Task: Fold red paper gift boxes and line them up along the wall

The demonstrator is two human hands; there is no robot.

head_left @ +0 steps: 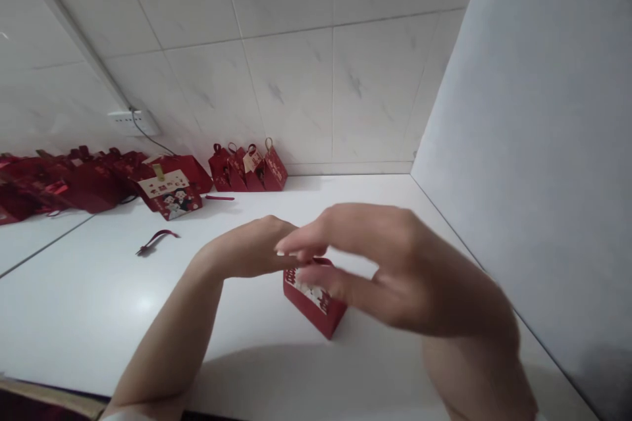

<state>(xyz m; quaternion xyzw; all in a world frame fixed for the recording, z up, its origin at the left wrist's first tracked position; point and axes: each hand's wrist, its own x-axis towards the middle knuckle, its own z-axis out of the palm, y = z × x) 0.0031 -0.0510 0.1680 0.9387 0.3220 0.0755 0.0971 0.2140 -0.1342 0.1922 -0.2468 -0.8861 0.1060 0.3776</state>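
Note:
A small red gift box (316, 316) with cream printed panels stands on the white table, partly covered by my hands. My left hand (259, 247) reaches in from the left to the box's top. Its fingertips are hidden behind my right hand and the box, so its grip cannot be made out. Over the box arches my right hand (390, 266), slightly blurred. Its thumb and fingers are curved and apart, with nothing visible held between them. Part of a red strap loop (323, 262) shows at the box's top, below the right fingers.
Several red gift boxes (247, 171) with loops stand against the tiled wall, and more boxes (93, 177) crowd the left. A cartoon-couple box (172, 194) leans nearby. Loose red straps (157, 240) lie on the table (237, 335). A pale panel (533, 145) rises on the right.

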